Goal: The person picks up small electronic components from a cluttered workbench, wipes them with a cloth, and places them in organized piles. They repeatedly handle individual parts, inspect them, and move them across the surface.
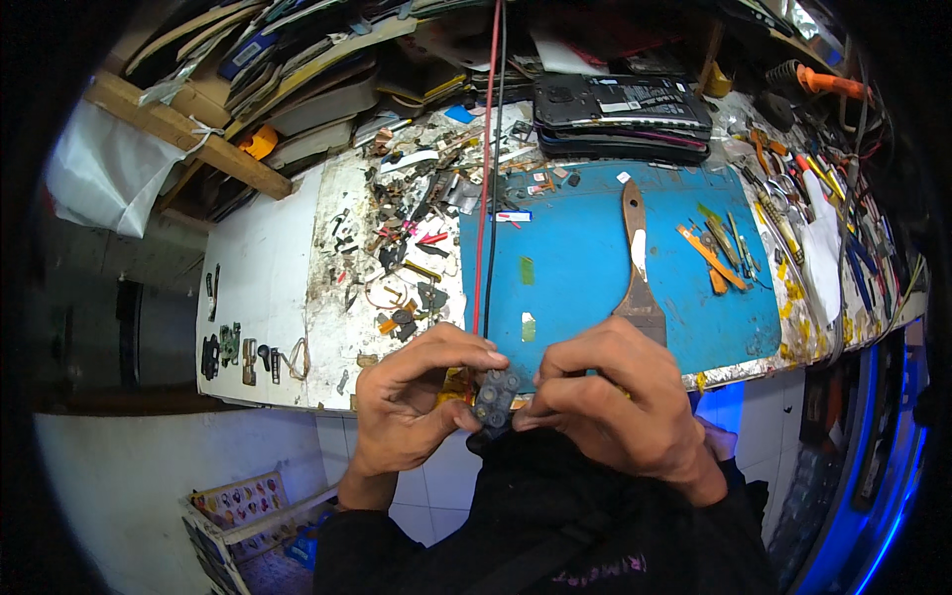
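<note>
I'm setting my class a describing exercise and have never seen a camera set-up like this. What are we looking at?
There is no machine here, just a person's two bare hands. The single picture comes from a wide fisheye camera on the person's head, looking down, so straight edges bend near the rim. The left hand holds a small dark grey block with round raised discs. The right hand is close by the block's right side; whether it also holds it is hard to tell.

Beyond them, a blue mat lies on a white worktop. On the mat are a flat paintbrush and orange strips. Small loose parts are scattered to its left, and hand tools lie to its right.
</note>
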Tool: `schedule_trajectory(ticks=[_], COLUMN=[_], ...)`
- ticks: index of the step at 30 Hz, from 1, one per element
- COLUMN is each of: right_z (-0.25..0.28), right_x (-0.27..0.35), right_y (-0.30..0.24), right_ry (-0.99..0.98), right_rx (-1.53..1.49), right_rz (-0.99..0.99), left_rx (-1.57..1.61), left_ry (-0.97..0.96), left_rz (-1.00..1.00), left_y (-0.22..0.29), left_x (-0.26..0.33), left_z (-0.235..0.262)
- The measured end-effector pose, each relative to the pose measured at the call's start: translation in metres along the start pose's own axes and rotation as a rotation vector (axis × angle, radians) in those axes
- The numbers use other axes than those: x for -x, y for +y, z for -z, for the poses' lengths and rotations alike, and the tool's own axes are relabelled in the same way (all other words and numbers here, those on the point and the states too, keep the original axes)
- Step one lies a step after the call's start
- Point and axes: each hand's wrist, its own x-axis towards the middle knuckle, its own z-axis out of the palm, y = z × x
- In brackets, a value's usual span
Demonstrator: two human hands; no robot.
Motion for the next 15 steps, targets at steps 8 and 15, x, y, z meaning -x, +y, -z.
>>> schedule_trajectory(ticks=[8, 15], right_z=[-0.023, -0.069], right_x=[-0.015, -0.034], right_y=[0.0, -0.003], right_ry=[-0.115, -0.315], right_rx=[0.187, 0.409], right_rz=[-0.118, -0.058], left_rx=[-0.347, -0.203], left_ry=[0.216, 0.41], left_rz=[-0.307, -0.342], left_y=[0.003, -0.001], left_x=[0.011, 0.033], left_z=[0.013, 0.03])
